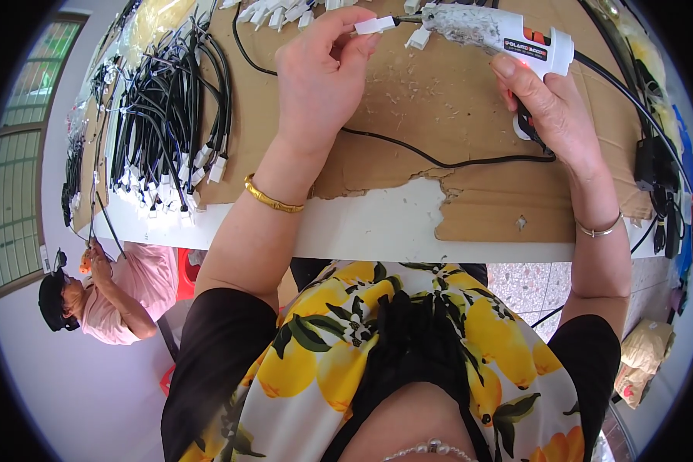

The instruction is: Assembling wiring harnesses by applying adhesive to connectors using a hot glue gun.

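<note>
My left hand [319, 73] pinches a small white plastic connector [375, 25] between thumb and fingertips, holding it up to the nozzle of a white glue gun [500, 32]. My right hand [550, 104] grips the gun's handle, its forefinger lying along the body. The gun's black cord [439, 162] runs across the brown cardboard sheet [439, 100] that covers the white table [362, 231]. A gold bangle sits on my left wrist, a thin bracelet on my right.
A large bundle of black cables with white connectors [165, 115] lies at the table's left. Loose white connectors [277, 11] sit along the far edge. Black cables and plugs [654, 169] hang at the right. Another person in pink [123, 289] works at lower left.
</note>
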Motion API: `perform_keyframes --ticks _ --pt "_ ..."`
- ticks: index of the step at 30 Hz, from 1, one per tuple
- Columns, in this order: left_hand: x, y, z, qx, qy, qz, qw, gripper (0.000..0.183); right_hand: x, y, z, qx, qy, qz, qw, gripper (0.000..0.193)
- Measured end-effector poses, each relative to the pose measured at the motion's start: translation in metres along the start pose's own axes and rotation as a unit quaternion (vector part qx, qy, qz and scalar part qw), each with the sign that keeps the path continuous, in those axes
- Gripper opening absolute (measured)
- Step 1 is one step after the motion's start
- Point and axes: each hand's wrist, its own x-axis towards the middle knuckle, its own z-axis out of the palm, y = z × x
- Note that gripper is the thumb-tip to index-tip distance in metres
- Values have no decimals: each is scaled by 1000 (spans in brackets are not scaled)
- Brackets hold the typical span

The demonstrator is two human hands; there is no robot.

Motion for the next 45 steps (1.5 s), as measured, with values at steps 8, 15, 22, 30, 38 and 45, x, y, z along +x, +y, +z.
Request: perform_keyframes --ticks 8,15,22,30,38,45 --pt "1 -8 -6 78 -13 52 996 19 -1 -2 3 13 5 -29 999 43" --pt "1 -8 -6 72 -2 46 996 18 -1 -2 3 23 25 -38 999 42" --pt "1 -9 -6 60 -5 45 997 18 -1 -1 3 23 7 -46 999 40" --pt "3 -6 -5 -145 -24 -102 984 16 -1 1 2 65 4 -35 997 37" --pt "1 2 -6 -181 -81 -161 967 19 -4 -7 1 57 0 -35 998 38" --pt "1 2 -5 -193 -74 -174 963 19 0 0 5 114 -2 -44 993 40"
